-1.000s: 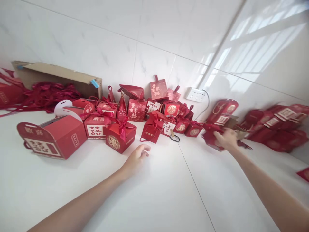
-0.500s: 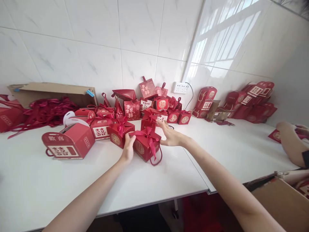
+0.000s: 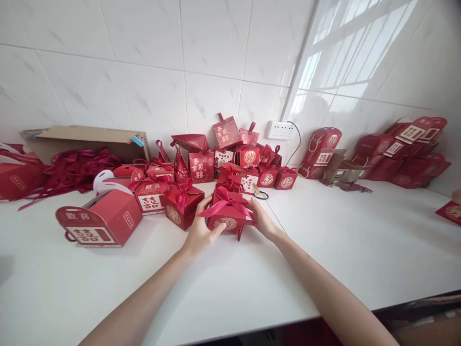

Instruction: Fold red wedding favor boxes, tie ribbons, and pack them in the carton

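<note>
A red gift box point(image 3: 227, 211) with a gold round emblem and a ribbon bow on top stands on the white table between my hands. My left hand point(image 3: 202, 230) grips its left side, thumb across the front face and fingers behind the edge. Along the right side my right hand point(image 3: 264, 220) holds the box, its fingers partly hidden behind it. Just left of my left hand sits another red box point(image 3: 181, 207) with a bow. A further bow-tied box point(image 3: 229, 179) is directly behind the held one.
At left stands a larger red box point(image 3: 101, 223) with a handle. Behind it are a pile of red ribbons point(image 3: 84, 166) and a cardboard box point(image 3: 90, 133). Several red boxes line the wall below a white power strip point(image 3: 280, 130). Flattened red boxes point(image 3: 414, 149) are stacked at right.
The held box has turned so its emblem faces me. My right hand has come down onto its right side, and my left thumb now lies on its front. The view has shifted left.
</note>
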`<state>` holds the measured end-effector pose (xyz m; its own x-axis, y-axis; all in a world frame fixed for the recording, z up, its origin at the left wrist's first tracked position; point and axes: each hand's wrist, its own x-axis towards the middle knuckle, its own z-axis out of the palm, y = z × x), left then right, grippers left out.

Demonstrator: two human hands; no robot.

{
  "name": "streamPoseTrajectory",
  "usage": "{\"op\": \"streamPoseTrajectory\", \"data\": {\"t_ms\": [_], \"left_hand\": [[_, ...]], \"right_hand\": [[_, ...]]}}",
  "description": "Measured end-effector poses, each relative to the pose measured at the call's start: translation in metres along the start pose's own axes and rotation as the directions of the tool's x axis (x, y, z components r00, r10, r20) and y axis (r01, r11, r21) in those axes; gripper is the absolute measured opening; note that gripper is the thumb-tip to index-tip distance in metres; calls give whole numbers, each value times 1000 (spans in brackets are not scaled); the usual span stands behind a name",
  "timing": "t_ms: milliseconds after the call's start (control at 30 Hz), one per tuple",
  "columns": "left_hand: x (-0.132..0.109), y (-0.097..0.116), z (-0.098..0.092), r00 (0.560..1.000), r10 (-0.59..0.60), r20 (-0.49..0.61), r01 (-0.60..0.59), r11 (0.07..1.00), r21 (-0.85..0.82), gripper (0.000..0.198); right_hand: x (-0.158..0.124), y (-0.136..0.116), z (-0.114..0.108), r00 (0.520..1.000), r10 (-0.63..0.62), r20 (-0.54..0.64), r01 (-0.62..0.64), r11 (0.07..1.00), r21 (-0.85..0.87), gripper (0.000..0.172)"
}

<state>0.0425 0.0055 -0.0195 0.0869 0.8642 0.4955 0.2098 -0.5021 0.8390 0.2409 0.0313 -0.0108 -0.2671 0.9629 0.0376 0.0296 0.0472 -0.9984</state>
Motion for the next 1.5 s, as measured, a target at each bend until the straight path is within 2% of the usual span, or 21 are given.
{"op": "streamPoseTrajectory", "data": {"t_ms": [67,100,200,300,433,567,667,733,800,900,967,1133,1333,1500], "left_hand": [[0,0,-3,996,81,48,-82,997,12,61],[0,1,-4,991,101,82,-101,995,-12,60],[-1,1,-6,991,64,120,-43,985,-170,47],[1,4,-5,999,-47,9,48,964,-263,26],[2,13,-2,979,-144,-145,111,970,-215,35],[2,19,1,957,-119,-263,88,988,-123,34],[2,19,0,943,-44,-330,49,999,7,24],[4,17,-1,947,15,-322,4,998,57,17],[4,15,-1,954,39,-296,-27,999,44,13],[5,12,-1,959,10,-282,-15,1000,-15,12],[5,11,-1,961,-25,-277,20,1000,-21,13],[5,13,-4,970,-71,-231,75,997,11,20],[5,14,-8,985,-75,-156,82,996,41,25],[6,12,-7,984,-31,-176,28,999,-18,17]], "right_hand": [[-1,-1,0,996,-89,-28,91,993,75,59],[-1,-1,1,988,-141,-56,144,988,57,60],[-4,-3,3,963,-228,-144,223,974,-49,69],[-9,-5,9,947,-267,-178,243,959,-147,69],[-16,-9,18,920,-364,-147,298,891,-342,58],[-19,-12,23,892,-447,-62,357,783,-509,50],[-20,-12,24,888,-458,-32,370,754,-543,51],[-20,-11,26,903,-429,-39,349,782,-517,51],[-18,-9,28,923,-377,-80,311,851,-422,51],[-14,-5,29,943,-270,-194,241,957,-161,50],[-12,-4,30,946,-207,-248,203,978,-42,42],[-13,-11,28,948,-175,-265,176,984,-20,47],[-16,-20,21,970,-114,-213,157,968,197,45],[-19,-23,21,960,-198,-196,218,972,84,42]]}}
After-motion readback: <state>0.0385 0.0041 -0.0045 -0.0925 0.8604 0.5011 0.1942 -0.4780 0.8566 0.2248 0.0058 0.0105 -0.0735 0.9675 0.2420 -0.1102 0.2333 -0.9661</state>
